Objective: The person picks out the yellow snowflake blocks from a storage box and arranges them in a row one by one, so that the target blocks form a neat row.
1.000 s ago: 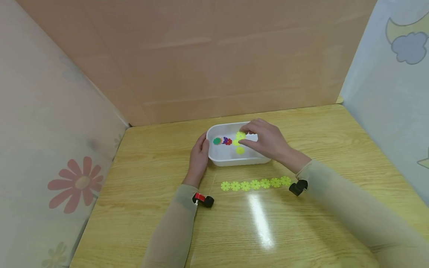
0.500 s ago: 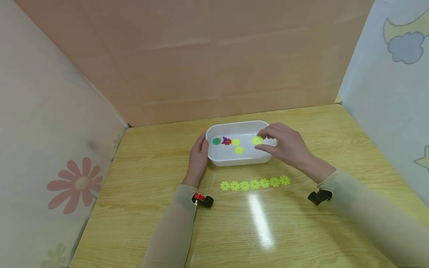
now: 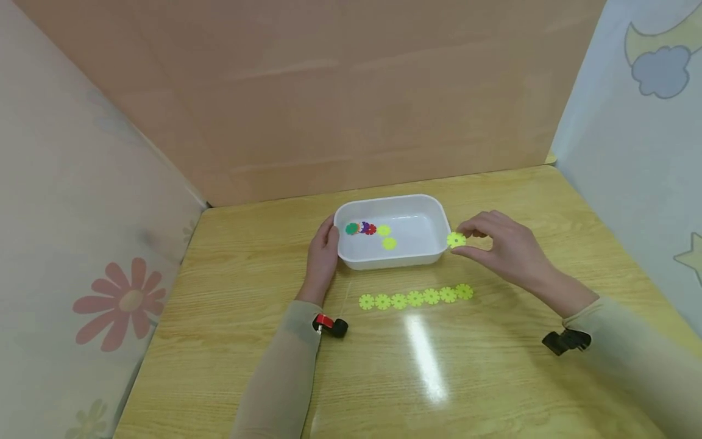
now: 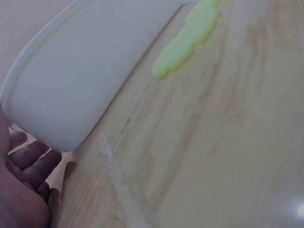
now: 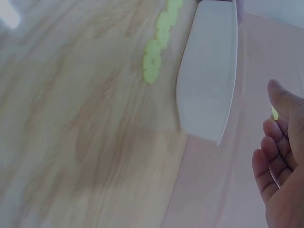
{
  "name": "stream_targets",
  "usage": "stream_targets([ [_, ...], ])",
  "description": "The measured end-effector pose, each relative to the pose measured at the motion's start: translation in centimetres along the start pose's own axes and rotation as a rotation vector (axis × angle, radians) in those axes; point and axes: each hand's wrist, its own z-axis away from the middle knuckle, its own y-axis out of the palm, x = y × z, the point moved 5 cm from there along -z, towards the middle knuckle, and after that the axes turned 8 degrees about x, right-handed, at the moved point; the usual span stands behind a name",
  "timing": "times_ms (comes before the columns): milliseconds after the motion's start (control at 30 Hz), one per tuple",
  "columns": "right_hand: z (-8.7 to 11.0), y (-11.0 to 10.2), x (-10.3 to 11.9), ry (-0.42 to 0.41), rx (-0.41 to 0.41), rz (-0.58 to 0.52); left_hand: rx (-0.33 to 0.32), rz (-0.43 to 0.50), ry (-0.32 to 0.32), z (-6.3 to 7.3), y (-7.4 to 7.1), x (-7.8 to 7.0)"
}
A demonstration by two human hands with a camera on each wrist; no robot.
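Observation:
My right hand (image 3: 512, 250) pinches a yellow snowflake disc (image 3: 456, 239) between thumb and fingers, just off the right end of a white plastic tub (image 3: 392, 263). In the right wrist view only a sliver of that disc (image 5: 274, 113) shows. My left hand (image 3: 322, 259) holds the tub's left end; in the left wrist view its curled fingers (image 4: 40, 168) lie at the underside. Inside the tub are two yellow discs (image 3: 389, 243), a red disc (image 3: 371, 229), a green disc (image 3: 351, 228), and purple and orange pieces partly overlapped. In front lies a joined row of yellow discs (image 3: 415, 299).
The wooden table (image 3: 247, 292) carries everything. An upright tan board (image 3: 351, 103) stands along its back edge. Pale decorated panels rise on the left (image 3: 66, 213) and right (image 3: 647, 146). A bright light reflection lies in front of the row.
My right hand has carried the yellow disc from above the middle of the tub rightward, past its right rim. The left hand stays at the tub's left end, and the row has not moved.

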Motion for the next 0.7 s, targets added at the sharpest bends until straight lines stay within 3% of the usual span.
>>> stream_targets([
  [300, 2.9, -0.4, -1.7, 0.022, 0.039, -0.028, 0.007, 0.001, 0.006, -0.1, -0.1, 0.0],
  [700, 5.6, 0.9, -3.3, 0.014, 0.152, -0.068, 0.005, -0.015, 0.015, -0.2, -0.1, -0.1],
])
